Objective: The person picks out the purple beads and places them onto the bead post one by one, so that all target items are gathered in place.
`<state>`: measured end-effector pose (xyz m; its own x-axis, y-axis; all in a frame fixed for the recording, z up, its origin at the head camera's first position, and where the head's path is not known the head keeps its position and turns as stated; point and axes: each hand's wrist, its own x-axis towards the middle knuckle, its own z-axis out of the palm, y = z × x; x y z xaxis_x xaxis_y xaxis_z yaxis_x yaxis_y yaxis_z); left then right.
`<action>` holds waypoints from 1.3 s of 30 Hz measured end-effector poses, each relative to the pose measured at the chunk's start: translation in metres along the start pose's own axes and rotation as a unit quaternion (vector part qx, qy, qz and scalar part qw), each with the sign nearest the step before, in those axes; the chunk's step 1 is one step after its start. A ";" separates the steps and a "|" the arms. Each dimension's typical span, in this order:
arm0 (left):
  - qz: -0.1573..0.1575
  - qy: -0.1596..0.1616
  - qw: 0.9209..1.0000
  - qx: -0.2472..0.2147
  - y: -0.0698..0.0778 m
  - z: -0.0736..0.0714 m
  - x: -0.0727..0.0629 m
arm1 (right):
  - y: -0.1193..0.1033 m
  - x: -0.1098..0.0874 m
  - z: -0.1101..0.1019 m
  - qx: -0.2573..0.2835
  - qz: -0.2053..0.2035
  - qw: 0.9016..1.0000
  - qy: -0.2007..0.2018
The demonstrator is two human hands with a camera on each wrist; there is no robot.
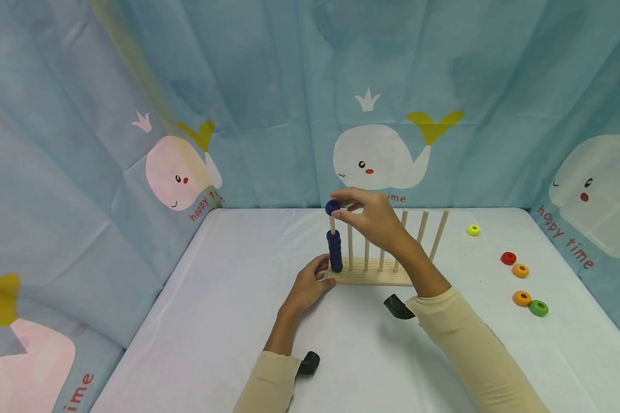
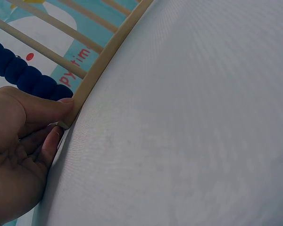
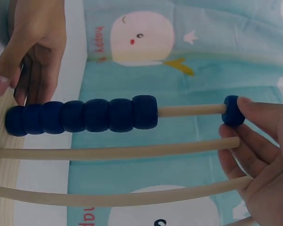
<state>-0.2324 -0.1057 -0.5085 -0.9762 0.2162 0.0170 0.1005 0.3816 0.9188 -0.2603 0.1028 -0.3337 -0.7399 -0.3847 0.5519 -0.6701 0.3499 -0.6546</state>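
Near the left end of a wooden peg rack stands a peg with several dark blue beads [image 1: 334, 251] stacked at its foot. At that peg's top, my right hand [image 1: 369, 215] pinches one more blue bead [image 3: 234, 111] between thumb and fingers. The right wrist view shows the peg's tip at this bead, with bare peg between it and the stack. My left hand [image 1: 307, 284] grips the left end of the rack's base [image 1: 367, 278], thumb on the near side, as the left wrist view shows. The other pegs [image 3: 118, 153] carry no beads.
Right of the rack, loose beads lie on the white table [image 1: 227, 287]: a yellow bead [image 1: 473, 230], a red bead [image 1: 508, 258], two orange beads [image 1: 520, 271] and a green bead [image 1: 539, 308]. A blue whale-print curtain [image 1: 268, 115] hangs behind and at the sides.
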 end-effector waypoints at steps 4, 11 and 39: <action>0.002 0.001 1.000 -0.007 0.001 0.000 -0.001 | 0.001 0.001 0.000 -0.005 -0.003 1.000 -0.007; -0.003 0.002 1.000 0.004 0.001 0.001 0.002 | 0.002 0.000 0.000 -0.012 0.005 1.000 -0.013; 0.000 0.028 1.000 -0.001 0.001 -0.004 0.001 | 0.020 -0.074 -0.095 -0.143 -0.020 0.982 0.118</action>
<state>-0.2343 -0.1085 -0.5058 -0.9856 0.1646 0.0391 0.1001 0.3807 0.9193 -0.2244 0.2197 -0.3386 -0.6827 -0.2056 0.7012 -0.6631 0.5773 -0.4765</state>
